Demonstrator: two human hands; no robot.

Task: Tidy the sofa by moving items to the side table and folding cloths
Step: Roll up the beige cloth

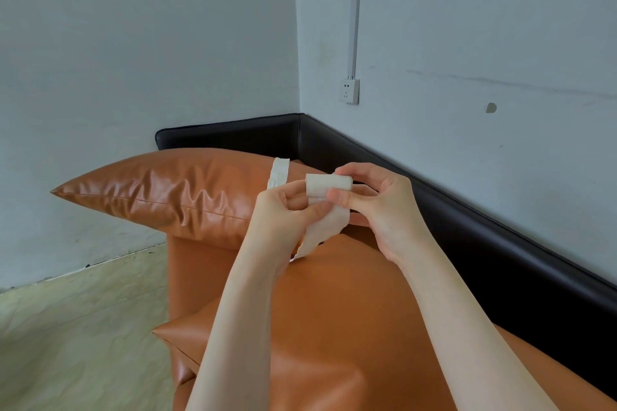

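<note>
Rolling the white cloth strip, I pinch the roll in my right hand while my left hand, gripping the strip, feeds it taut and square.

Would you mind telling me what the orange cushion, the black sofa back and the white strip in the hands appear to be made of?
Orange cushion: looks like leather or faux leather, glossy, with shiny creases and a stitched seam.
Black sofa back: similar smooth leather-like upholstery with a duller sheen.
White strip: thin, matte, soft, likely tissue paper or gauze-like cloth; it is partly rolled and hangs limp. The right hand and left hand both pinch it.
</note>
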